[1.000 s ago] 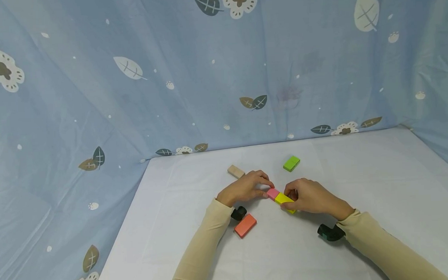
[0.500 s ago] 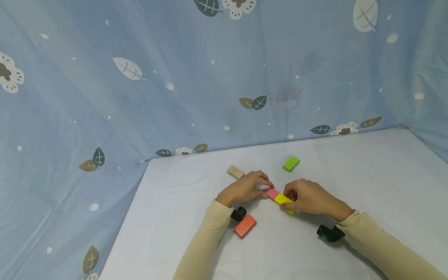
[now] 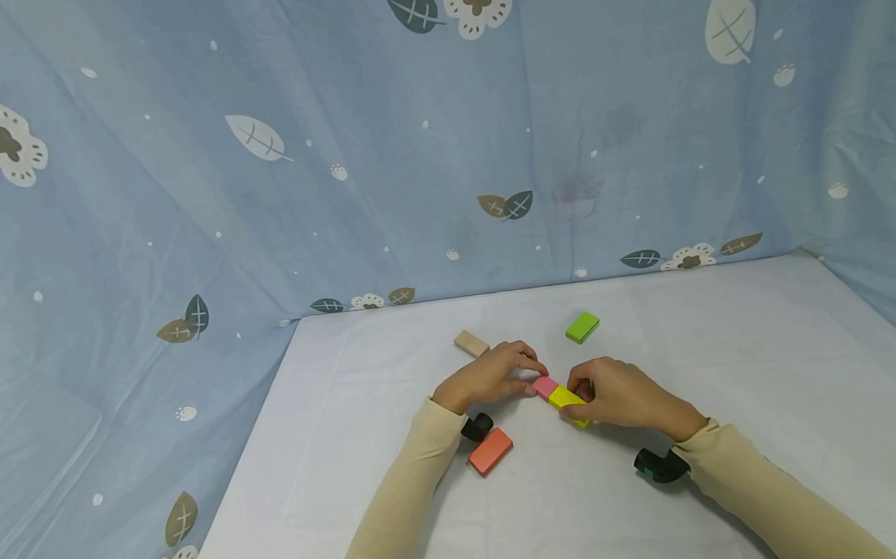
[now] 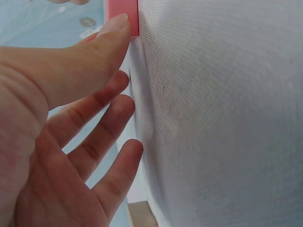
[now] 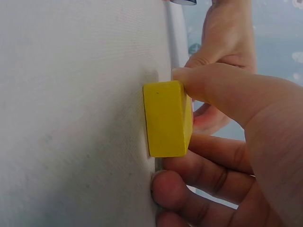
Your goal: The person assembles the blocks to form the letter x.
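left hand (image 3: pixel 490 376): fingertips pinching pink block (image 3: pixel 545 386) | right hand (image 3: pixel 620 394): fingers clamped on yellow block (image 3: pixel 568 401) | blocks touching end to end, mid-table (image 3: pixel 721 343)

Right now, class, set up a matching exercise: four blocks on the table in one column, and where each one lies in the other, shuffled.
1. yellow block
2. pink block
3. orange block
4. green block

a. beside the left sleeve
b. at the left hand
c. alone, far side
d. in the right hand

Pairs: 1-d, 2-b, 3-a, 4-c
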Tool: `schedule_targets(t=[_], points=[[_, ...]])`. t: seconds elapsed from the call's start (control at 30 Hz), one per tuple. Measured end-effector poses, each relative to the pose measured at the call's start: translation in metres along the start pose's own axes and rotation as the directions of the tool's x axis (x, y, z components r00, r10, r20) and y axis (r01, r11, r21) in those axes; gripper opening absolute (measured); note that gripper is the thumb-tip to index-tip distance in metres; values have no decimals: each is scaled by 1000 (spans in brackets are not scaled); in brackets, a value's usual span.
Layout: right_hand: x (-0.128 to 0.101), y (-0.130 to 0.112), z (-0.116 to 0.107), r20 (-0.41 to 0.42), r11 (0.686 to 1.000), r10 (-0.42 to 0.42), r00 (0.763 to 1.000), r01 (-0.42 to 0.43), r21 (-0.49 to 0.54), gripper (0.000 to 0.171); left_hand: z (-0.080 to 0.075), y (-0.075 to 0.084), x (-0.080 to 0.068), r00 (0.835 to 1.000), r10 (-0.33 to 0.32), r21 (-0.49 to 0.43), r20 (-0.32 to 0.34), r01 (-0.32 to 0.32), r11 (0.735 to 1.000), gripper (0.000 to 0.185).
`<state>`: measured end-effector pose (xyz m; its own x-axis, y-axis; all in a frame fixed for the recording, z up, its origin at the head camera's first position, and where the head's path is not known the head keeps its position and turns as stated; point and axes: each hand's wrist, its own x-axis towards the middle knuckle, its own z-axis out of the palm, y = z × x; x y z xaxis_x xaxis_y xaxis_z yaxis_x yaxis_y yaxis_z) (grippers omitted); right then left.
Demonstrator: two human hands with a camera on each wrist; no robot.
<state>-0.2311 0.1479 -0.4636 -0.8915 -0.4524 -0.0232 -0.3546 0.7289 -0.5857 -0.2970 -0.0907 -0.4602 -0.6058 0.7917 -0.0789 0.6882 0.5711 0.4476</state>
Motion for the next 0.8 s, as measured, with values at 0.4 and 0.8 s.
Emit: schedule_targets(t=[0.4, 0.8], points=[[0, 3, 0, 13, 1000, -11, 1000, 11, -8, 30, 1, -1, 0, 1000, 2, -7, -6, -2, 1000, 31], [0, 3, -7, 42, 998, -4, 999, 2, 58, 39, 1, -2, -1, 1000, 1, -19, -6, -1, 1000, 31]])
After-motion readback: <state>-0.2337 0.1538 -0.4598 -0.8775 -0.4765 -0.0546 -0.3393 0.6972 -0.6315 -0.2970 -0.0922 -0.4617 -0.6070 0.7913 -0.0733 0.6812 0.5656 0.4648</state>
